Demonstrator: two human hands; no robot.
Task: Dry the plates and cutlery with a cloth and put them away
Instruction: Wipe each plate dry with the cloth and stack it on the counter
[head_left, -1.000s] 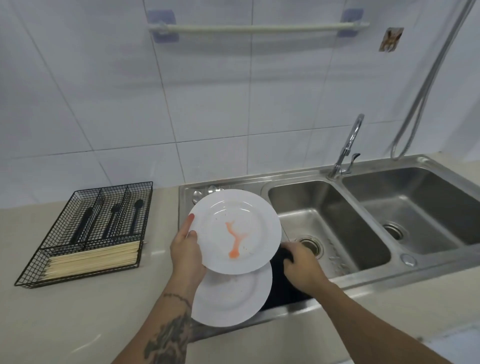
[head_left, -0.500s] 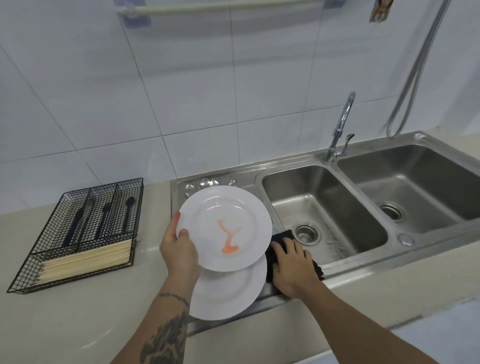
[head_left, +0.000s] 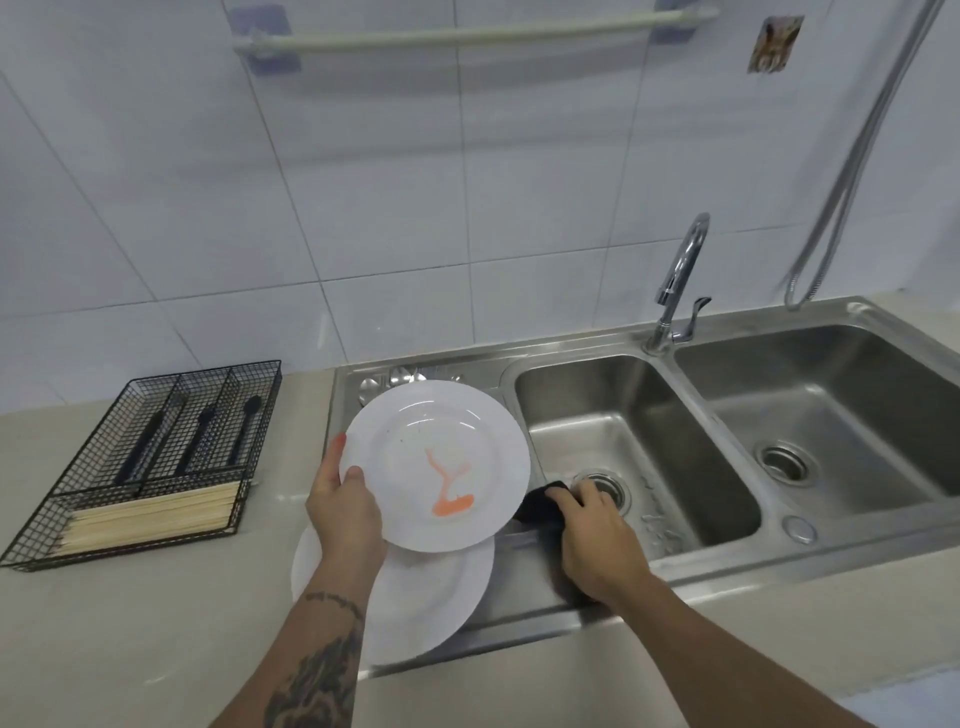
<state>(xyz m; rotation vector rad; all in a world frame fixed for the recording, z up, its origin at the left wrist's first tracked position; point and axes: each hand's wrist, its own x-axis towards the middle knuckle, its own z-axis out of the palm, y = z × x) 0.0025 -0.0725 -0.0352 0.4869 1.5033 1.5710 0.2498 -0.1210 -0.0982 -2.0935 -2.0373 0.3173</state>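
**A:** On the drainboard side of the sink (head_left: 613, 597), the right hand (head_left: 597, 535) now has its fingers (head_left: 584, 493) curled round the dark cloth (head_left: 540, 506). A second ago that hand was just reaching down behind the plate, half a second ago it lay flat on the cloth. Now the cloth's bunched up and looks like it's coming off the steel.

**B:** And the left hand (head_left: 343, 512)?

**A:** Same grip all the way through. It holds the top plate (head_left: 436, 462) by its left rim, thumb on the face, tilted toward the camera above the second plate (head_left: 415, 597), which lies on the drainboard. The top one has an orange streak and some specks on it, so "dry" may be generous lol.

**B:** So wiping starts next?

**A:** That's my guess: cloth in hand, plate in the other, they only need to meet. Nothing's dried or put away yet as far as I can tell.

**B:** Cutlery?

**A:** Some spoons (head_left: 400, 376) peek out behind the plate at the back of the drainboard. The black wire tray (head_left: 78, 519) on the counter (head_left: 156, 623) to the left already holds dark-handled pieces and a pile of chopsticks (head_left: 150, 514).
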